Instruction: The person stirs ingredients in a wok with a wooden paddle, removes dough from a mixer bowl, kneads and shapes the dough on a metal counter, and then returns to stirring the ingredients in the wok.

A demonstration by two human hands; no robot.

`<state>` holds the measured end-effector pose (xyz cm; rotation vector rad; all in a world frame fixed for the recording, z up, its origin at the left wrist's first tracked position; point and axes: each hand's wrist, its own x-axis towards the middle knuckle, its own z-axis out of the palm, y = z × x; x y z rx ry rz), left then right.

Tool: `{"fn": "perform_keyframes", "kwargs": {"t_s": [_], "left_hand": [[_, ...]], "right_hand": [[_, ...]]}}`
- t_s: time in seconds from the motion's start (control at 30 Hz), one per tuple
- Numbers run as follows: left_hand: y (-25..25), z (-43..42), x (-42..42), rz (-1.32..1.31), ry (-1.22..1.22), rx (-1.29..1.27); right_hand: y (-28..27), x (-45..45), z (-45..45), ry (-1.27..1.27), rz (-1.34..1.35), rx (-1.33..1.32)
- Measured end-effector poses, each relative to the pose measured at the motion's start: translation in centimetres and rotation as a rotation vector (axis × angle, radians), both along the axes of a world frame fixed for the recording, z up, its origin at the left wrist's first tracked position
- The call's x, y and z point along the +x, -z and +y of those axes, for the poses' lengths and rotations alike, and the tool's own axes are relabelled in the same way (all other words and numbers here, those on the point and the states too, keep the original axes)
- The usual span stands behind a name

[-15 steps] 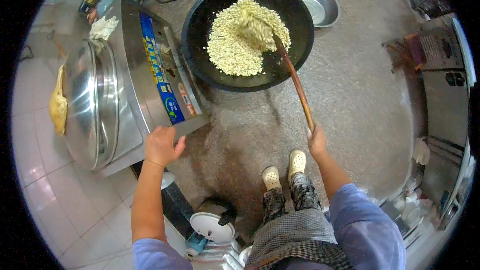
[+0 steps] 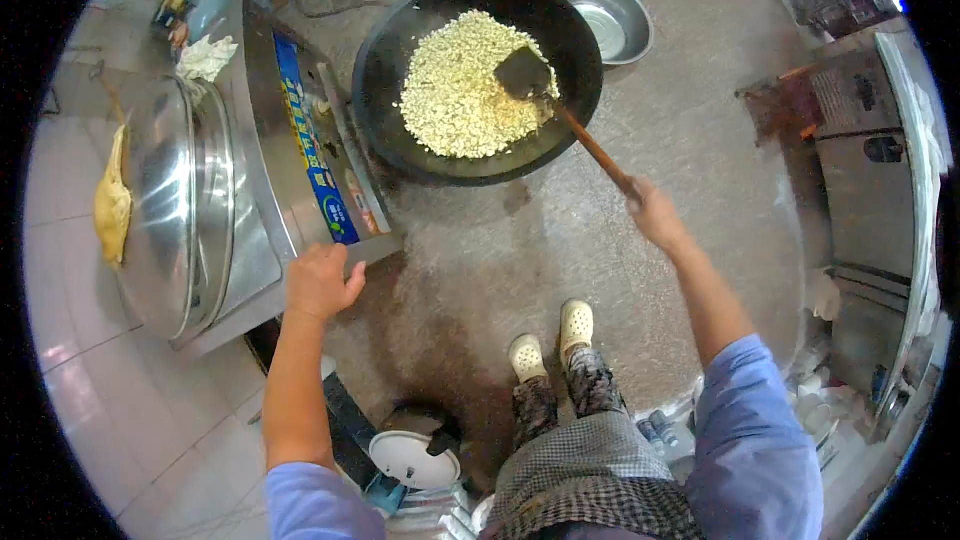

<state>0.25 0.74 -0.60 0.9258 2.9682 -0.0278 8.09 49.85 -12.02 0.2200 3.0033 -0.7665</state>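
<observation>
A wooden-handled spatula is gripped near its handle's end by my right hand. Its dark blade lies over the pale chopped pieces heaped in a big black wok. What the pieces are, I cannot tell. My left hand is at the near corner of the steel counter, its fingers curled over the edge and its thumb sticking out.
Behind the wok sits a metal basin. A large steel lid and a crumpled cloth are on the counter. On the floor by my feet stands a pot with a white lid. A metal cabinet is at the right.
The spatula has stopped lifting a clump of pieces; its blade now lies bare on top of them. My right hand has moved up and right. My left hand stays at the counter.
</observation>
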Motion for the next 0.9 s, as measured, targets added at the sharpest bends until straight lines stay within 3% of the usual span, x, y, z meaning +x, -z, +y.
{"fn": "perform_keyframes", "kwargs": {"t_s": [0.07, 0.27, 0.4, 0.47, 0.67, 0.73, 0.9], "left_hand": [[-0.3, 0.2, -0.1, -0.012, -0.011, -0.024], [-1.2, 0.7, 0.0, -0.095, -0.084, -0.120], [-0.7, 0.0, -0.3, -0.160, -0.075, -0.146], [-1.2, 0.4, -0.1, -0.137, -0.075, -0.120], [-1.2, 0.5, -0.2, -0.068, -0.007, -0.085], [-1.0, 0.5, -0.3, -0.169, -0.059, -0.114], [-0.4, 0.0, 0.1, -0.147, -0.033, -0.086]], "right_hand": [[-6.1, -3.6, 1.3, -0.061, -0.280, 0.229], [-22.2, -11.2, -0.5, -0.334, -0.256, 0.689], [-27.3, -13.9, -5.0, -0.444, -0.272, 0.793], [-26.6, -14.9, -7.1, -0.490, -0.364, 0.775], [-9.9, -15.0, -7.2, -0.317, -0.444, 0.560], [-3.8, -14.1, -7.1, -0.197, -0.393, 0.484], [1.9, -13.0, -8.7, -0.089, -0.352, 0.166]]}}
